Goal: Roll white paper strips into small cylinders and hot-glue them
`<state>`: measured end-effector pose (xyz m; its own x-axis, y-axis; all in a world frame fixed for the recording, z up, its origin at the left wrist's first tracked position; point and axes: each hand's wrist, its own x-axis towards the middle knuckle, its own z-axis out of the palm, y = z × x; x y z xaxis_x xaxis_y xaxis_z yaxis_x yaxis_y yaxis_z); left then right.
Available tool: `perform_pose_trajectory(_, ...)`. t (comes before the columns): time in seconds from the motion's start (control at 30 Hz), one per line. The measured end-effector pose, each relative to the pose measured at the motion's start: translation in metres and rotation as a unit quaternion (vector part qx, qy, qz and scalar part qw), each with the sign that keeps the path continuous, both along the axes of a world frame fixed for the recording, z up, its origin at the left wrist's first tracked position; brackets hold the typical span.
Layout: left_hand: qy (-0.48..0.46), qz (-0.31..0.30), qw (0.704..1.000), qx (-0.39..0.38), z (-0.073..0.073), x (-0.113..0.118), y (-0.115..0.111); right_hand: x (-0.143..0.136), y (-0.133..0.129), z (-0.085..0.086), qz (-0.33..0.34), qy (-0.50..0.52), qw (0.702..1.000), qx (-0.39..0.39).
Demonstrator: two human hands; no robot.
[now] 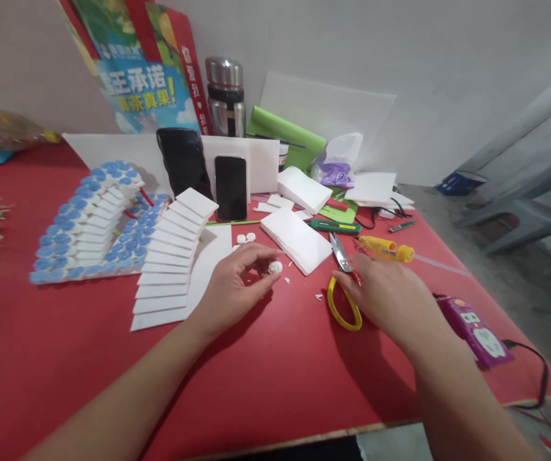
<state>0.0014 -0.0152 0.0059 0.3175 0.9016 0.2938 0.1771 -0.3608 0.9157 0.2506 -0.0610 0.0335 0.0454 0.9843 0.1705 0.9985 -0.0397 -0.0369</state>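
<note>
My left hand [241, 278] pinches a small round white piece [275, 267] between thumb and fingertips, above the red table. Just behind it lie a few similar round white pieces [246, 238], partly covered by the hand. My right hand [376, 285] is closed at the scissors [343, 256], its thumb across them near the pivot. One yellow handle loop shows below the thumb, and the blades point away from me. The hand hides the other loop. Tiny white scraps [318, 297] lie between my hands. A stack of white sheets [297, 240] rests behind them.
Left stand a stepped white card piece [172, 256] and a blue-and-white model [93, 224]. Two phones [230, 189] lean at the back near a steel flask [226, 96]. Rightward are a green cutter [336, 226], a yellow glue gun [386, 248] and a purple corded device [475, 333].
</note>
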Motion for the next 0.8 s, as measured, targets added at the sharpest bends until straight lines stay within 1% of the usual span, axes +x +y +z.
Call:
perform_pose_trajectory(0.03,0.004,0.007,1.0,0.003,0.0,0.0,0.0,-0.008,0.003,0.008,0.024,0.058,0.998,0.006)
perform_pose_trajectory(0.07,0.006,0.012,1.0,0.007,0.0,0.001,-0.001,-0.018,0.007,0.015,0.047,0.14,0.989,-0.002)
perform_pose_trajectory(0.1,0.008,0.015,1.0,0.012,0.0,0.001,-0.001,-0.027,0.012,0.019,0.055,0.232,0.971,-0.021)
perform_pose_trajectory(0.13,0.008,0.017,1.0,0.018,0.001,0.001,-0.001,-0.037,0.017,0.019,0.058,0.325,0.941,-0.077)
perform_pose_trajectory(0.17,0.009,0.016,1.0,0.025,0.001,0.001,-0.002,-0.046,0.022,0.017,0.056,0.418,0.893,-0.157)
perform_pose_trajectory(0.2,0.012,0.014,0.999,0.032,0.001,0.001,-0.002,-0.054,0.026,0.012,0.046,0.501,0.839,-0.209)
perform_pose_trajectory(0.23,0.018,0.01,0.999,0.04,0.001,0.001,-0.002,-0.059,0.03,0.005,0.039,0.575,0.782,-0.237)
perform_pose_trajectory(0.3,0.036,-0.003,0.998,0.056,0.001,0.0,-0.002,-0.066,0.034,-0.01,0.023,0.698,0.669,-0.253)
perform_pose_trajectory(0.33,0.045,-0.01,0.997,0.06,0.0,0.0,-0.001,-0.067,0.035,-0.017,0.016,0.739,0.624,-0.254)
perform_pose_trajectory(0.37,0.05,-0.014,0.997,0.058,0.0,-0.001,-0.001,-0.067,0.035,-0.022,0.009,0.767,0.588,-0.256)
perform_pose_trajectory(0.4,0.051,-0.015,0.997,0.052,0.0,-0.001,-0.001,-0.067,0.035,-0.026,0.004,0.783,0.565,-0.261)
perform_pose_trajectory(0.47,0.042,-0.011,0.999,0.03,0.0,-0.001,0.0,-0.064,0.035,-0.028,0.003,0.796,0.542,-0.269)
perform_pose_trajectory(0.6,0.01,-0.013,1.0,-0.002,-0.001,0.0,0.003,-0.059,0.036,-0.027,0.012,0.803,0.521,-0.289)
perform_pose_trajectory(0.7,-0.006,-0.02,1.0,-0.007,-0.001,0.001,0.003,-0.056,0.036,-0.027,0.022,0.808,0.504,-0.303)
perform_pose_trajectory(0.8,-0.004,-0.03,1.0,0.004,0.001,0.001,0.003,-0.053,0.036,-0.027,0.029,0.81,0.491,-0.32)
